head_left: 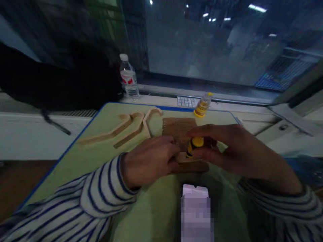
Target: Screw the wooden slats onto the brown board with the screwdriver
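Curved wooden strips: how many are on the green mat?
3, side by side beyond the left hand: leftmost strip, middle strip, right strip beside the brown board. It or the right hand may hide more.

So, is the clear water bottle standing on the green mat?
No, the water bottle stands upright on the white ledge beyond the green mat.

Curved wooden strips [106, 135]: three. Bottles [128, 78]: two (one small [202, 106]). Brown board [176, 127], wooden block [193, 165], yellow-black tool [193, 146]: one each.

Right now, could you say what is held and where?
Right hand grips yellow tube near its top; left hand holds wooden piece by one end.
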### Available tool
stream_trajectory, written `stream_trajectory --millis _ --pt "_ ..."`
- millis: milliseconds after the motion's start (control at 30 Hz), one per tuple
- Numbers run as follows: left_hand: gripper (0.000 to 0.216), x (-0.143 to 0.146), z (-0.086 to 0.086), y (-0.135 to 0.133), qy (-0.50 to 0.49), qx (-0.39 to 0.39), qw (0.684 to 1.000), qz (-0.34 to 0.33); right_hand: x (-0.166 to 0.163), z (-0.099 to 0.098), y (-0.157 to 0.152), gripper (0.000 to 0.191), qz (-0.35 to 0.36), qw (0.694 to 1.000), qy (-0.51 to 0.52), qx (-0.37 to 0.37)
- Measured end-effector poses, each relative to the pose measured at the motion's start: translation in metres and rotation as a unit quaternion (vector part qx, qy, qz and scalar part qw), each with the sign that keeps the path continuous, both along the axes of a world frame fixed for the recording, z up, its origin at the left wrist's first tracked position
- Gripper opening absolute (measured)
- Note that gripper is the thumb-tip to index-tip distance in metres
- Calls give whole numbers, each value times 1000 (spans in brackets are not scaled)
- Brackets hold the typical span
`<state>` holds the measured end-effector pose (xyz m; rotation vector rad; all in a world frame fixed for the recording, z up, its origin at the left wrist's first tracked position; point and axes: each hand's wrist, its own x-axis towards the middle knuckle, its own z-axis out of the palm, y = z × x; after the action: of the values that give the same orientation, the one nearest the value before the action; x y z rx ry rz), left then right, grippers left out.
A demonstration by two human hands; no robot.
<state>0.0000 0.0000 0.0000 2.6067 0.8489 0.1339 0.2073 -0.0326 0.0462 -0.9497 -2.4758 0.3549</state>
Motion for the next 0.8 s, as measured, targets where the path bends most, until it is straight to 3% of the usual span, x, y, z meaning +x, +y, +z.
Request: stream_trajectory --millis 167,300,433,567,667,733,800 --pt "47 -10 1 3 -43 -16 998 44 0 -6 0 35 -4 1000 23 9" --pt "71 -28 -25 0 -147 -29 984 100 1 -18 -6 35 -15 997 72 -15" --pt "75 -32 -57 -9 -230 -37 964 131 0 -31 -11 30 -68 990 118 -20" --pt "79 -26 -75 -15 -282 -45 946 153 3 -33 -18 29 -116 942 315 6" --pt "82 -26 -80 -18 -284 -54 946 151 17 -33 -25 23 -161 893 409 98" --pt "89 -28 -82 -20 -274 -67 948 148 30 -36 -29 21 -219 899 353 137" --pt "95 -30 -83 -21 -260 -72 951 149 42 -41 -31 23 -256 945 178 99"
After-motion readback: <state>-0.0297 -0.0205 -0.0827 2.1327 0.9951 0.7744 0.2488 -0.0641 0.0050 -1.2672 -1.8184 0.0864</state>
